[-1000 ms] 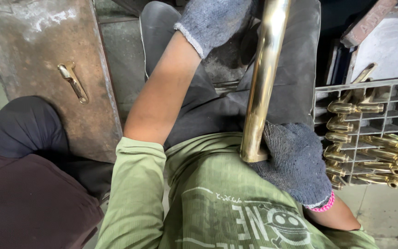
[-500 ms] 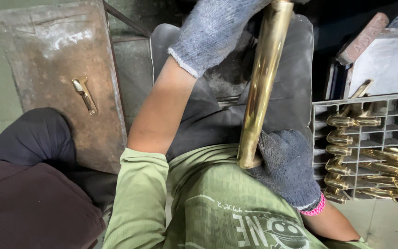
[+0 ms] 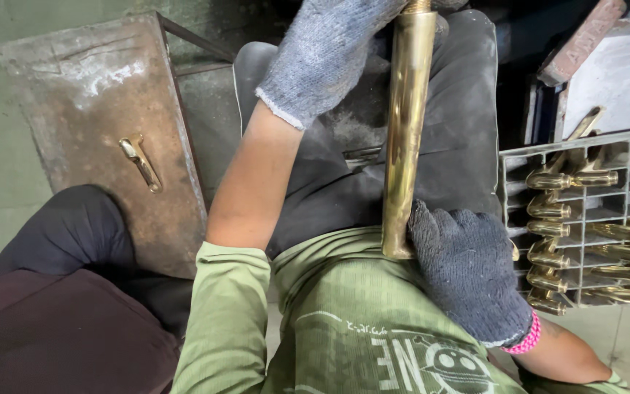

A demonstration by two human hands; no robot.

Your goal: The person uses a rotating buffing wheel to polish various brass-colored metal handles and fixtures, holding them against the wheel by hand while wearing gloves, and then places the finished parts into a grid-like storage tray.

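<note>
A long polished brass tube point(image 3: 406, 124) stands nearly upright over my lap, its lower end against my green shirt. My left hand point(image 3: 329, 51), in a light grey knit glove, grips the tube near its top at the frame's upper edge. My right hand point(image 3: 468, 270), in a dark knit glove with a pink cuff, is closed around the tube's lower end. The top of the tube is cut off by the frame.
A rusty metal plate point(image 3: 89, 109) lies at the left with a small brass handle piece point(image 3: 140, 162) on it. A grey slotted crate point(image 3: 585, 157) at the right holds several brass fittings point(image 3: 570, 179). A dark cloth-covered shape point(image 3: 60, 292) fills the lower left.
The view has shifted, so the rusty plate now sits lower and further right in the frame. The tube stands a little more upright, and both hands keep their hold.
</note>
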